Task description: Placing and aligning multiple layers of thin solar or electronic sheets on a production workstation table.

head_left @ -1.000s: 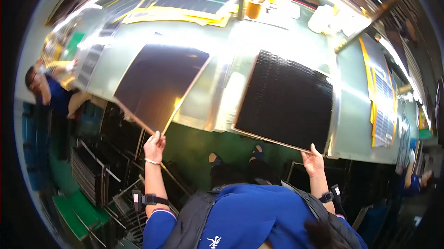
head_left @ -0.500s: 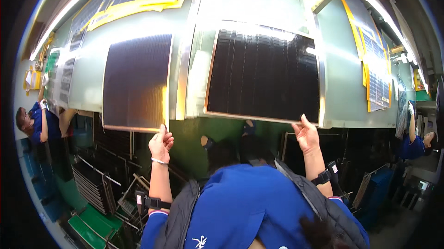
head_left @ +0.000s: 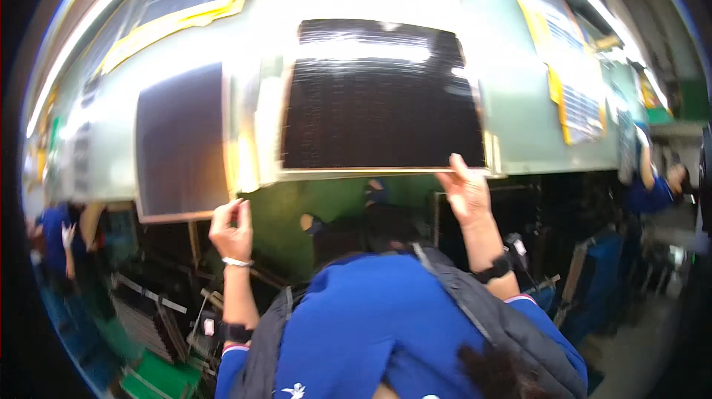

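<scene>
Two black solar panels lie side by side on the pale workbench. The larger solar panel (head_left: 382, 102) is in the middle, its near edge along the bench's front edge. My right hand (head_left: 469, 195) grips its near right corner, thumb over the edge and fingers partly hidden underneath. To the left, the narrower solar panel (head_left: 182, 139) juts out past the bench front. My left hand (head_left: 231, 232) is closed in a pinch at its near right corner; blur hides the exact contact. A light bracelet circles my left wrist, and black straps are on both forearms.
Panels with yellow edging (head_left: 174, 24) lie at the back left, and similar gridded sheets (head_left: 582, 80) at the right. Dark racks (head_left: 148, 317) and a green platform (head_left: 159, 380) stand below left. A co-worker (head_left: 656, 184) works at far right, another person at far left.
The view has shifted and blurred. The larger panel's near edge now looks level instead of slanting down to the right. Both hands stay near the same panel corners.
</scene>
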